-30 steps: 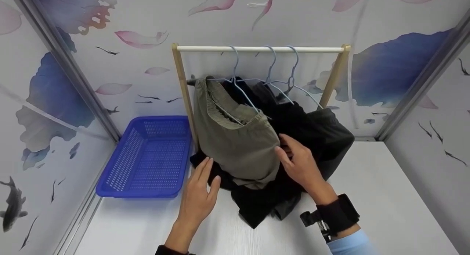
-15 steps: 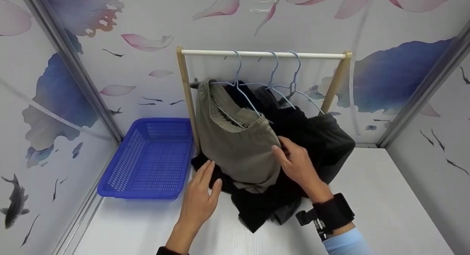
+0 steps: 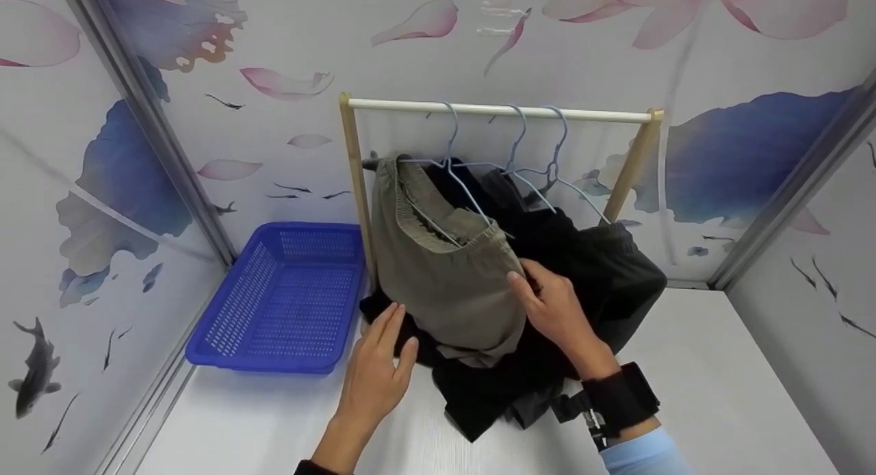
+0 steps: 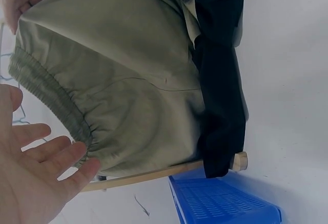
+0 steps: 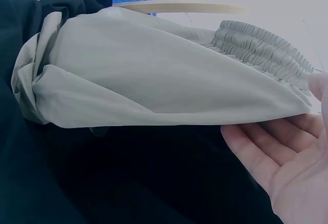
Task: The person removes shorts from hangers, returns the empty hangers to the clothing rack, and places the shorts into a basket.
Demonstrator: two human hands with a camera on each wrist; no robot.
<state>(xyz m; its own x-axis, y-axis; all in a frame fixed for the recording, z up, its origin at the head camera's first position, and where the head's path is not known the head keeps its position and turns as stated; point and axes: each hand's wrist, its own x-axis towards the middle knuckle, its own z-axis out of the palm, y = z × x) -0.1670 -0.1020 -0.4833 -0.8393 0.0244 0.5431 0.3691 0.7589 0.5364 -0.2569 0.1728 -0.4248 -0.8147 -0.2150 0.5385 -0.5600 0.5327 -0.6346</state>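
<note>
Olive pants with an elastic waistband [image 3: 445,290] hang on a light-blue wire hanger [image 3: 452,146], in front of darker clothes. My right hand [image 3: 558,311] is at their right edge. Its thumb lies on the front side, and the other fingertips reach behind the edge; in the right wrist view the fingers [image 5: 266,149] look fairly straight against the cloth. My left hand [image 3: 376,369] is at the lower left side of the pants, fingers extended and thumb apart. In the left wrist view its fingers [image 4: 54,155] spread near the waistband and grip nothing.
Black and dark grey garments [image 3: 582,270] hang on two more hangers on the white rail [image 3: 493,110] with wooden posts [image 3: 626,167]. Dark cloth touches the white table [image 3: 705,386]. A blue perforated basket [image 3: 280,304] stands left of the rack; patterned panels enclose the back and sides.
The head view has shifted, so rack, basket and clothes appear slightly lower and further right. Both hands keep nearly the same places beside the olive pants.
</note>
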